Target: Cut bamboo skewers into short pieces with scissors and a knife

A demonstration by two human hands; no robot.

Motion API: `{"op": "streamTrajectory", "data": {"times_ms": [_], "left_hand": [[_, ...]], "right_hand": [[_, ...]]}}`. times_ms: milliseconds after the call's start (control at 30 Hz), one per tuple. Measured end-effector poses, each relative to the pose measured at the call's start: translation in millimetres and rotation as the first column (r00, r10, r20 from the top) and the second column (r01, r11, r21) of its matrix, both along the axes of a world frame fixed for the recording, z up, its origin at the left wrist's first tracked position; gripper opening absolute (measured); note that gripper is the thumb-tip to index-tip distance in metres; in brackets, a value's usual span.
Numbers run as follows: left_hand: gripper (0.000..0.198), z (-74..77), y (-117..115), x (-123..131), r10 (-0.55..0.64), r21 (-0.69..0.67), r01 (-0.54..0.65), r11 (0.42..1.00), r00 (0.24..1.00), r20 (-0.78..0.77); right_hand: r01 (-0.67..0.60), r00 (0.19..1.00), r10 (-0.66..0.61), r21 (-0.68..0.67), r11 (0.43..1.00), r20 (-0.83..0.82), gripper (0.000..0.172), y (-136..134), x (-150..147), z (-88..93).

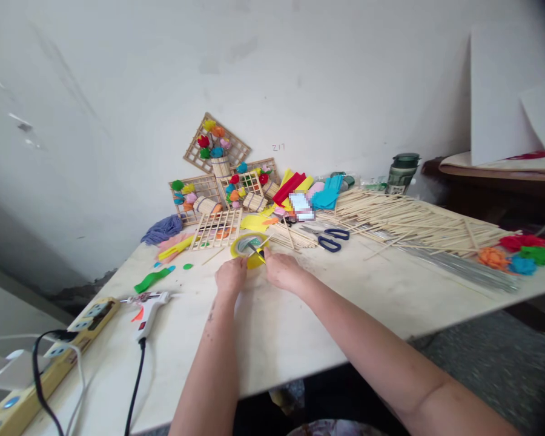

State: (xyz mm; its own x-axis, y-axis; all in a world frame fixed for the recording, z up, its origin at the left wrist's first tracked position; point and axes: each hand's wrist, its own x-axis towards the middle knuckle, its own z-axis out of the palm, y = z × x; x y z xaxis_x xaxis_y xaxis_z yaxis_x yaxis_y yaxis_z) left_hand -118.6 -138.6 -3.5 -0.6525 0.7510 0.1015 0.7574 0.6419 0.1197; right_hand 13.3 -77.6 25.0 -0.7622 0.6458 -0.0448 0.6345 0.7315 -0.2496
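Both hands meet over a roll of yellow tape (235,246) on the table. My right hand (282,270) is closed around a yellow and black utility knife (260,254), whose blade points up and left over the roll. My left hand (231,276) is pinched at the roll's near left side. From its fingertips a thin wooden stick (264,241) appears to run up to the right, crossing the blade. The fingers hide where stick and blade touch.
Left lie a white glue gun (152,312) with a black cord and a power strip (97,315). Behind are scissors (331,239), small lattice frames with paper flowers (215,158) and coloured paper strips. Many wooden sticks (418,221) and paper flowers (522,257) lie right; a green bottle (402,172) stands behind.
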Motion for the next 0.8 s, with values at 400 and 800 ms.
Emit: {"op": "streamTrajectory", "data": {"times_ms": [400,800], "left_hand": [[0.047,-4.0,0,-2,-0.002,0.050,0.001,0.999,1.000,0.019],[0.045,-4.4,-3,-6,-0.154,-0.086,0.136,0.987,0.957,-0.246]], "right_hand": [[-0.043,0.998,0.042,0.046,0.998,0.036,0.062,-7,19,2.4],[-0.040,0.999,0.039,0.068,0.997,0.013,0.063,-5,11,4.4]]}}
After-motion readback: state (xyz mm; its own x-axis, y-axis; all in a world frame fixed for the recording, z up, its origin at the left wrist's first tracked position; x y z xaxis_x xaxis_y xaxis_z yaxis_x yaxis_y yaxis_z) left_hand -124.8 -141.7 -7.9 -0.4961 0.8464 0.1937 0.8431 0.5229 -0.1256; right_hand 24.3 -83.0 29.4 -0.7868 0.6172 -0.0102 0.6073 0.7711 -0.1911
